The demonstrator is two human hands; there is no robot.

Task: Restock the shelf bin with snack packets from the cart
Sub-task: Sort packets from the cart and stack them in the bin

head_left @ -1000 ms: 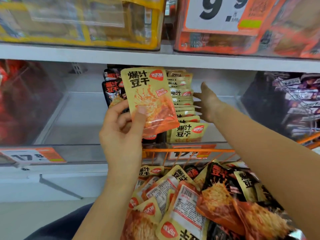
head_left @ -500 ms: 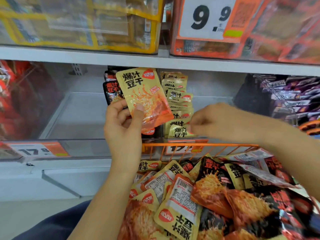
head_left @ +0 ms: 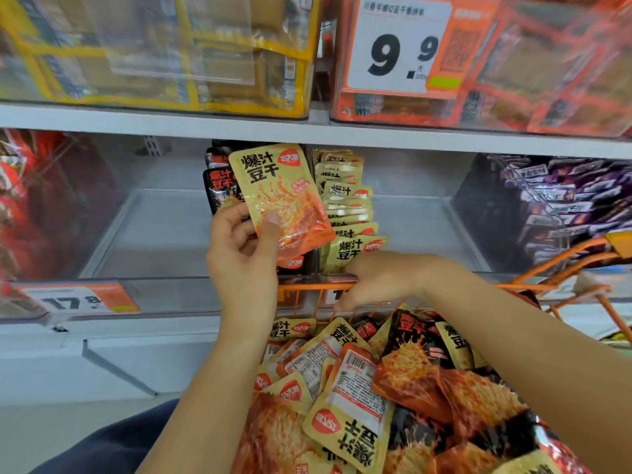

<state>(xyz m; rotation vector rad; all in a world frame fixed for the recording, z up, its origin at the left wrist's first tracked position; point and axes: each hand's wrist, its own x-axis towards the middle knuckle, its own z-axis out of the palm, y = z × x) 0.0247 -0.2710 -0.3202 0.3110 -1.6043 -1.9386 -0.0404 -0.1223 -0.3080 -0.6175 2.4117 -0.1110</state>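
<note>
My left hand [head_left: 241, 254] grips a yellow-and-orange snack packet [head_left: 284, 203] by its lower edge and holds it upright in front of the clear shelf bin [head_left: 420, 213]. Inside the bin a row of matching yellow packets [head_left: 345, 206] stands stacked front to back, with black packets [head_left: 219, 186] to their left. My right hand [head_left: 379, 278] hovers with loosely curled fingers over the orange wire cart [head_left: 564, 258], just below the bin's front lip, and holds nothing. The cart is heaped with yellow, orange and black snack packets [head_left: 393, 388].
The bin to the left [head_left: 154, 227] shows a bare floor, with red packets [head_left: 20, 206] beyond it. Purple packets [head_left: 561, 206] fill the bin to the right. Price tags [head_left: 78, 299] line the shelf edge. Boxed goods and a 9.9 sign [head_left: 400, 49] sit on the upper shelf.
My right hand has drawn back out of the bin and dropped down to the cart's rim. My left hand keeps the packet in about the same place.
</note>
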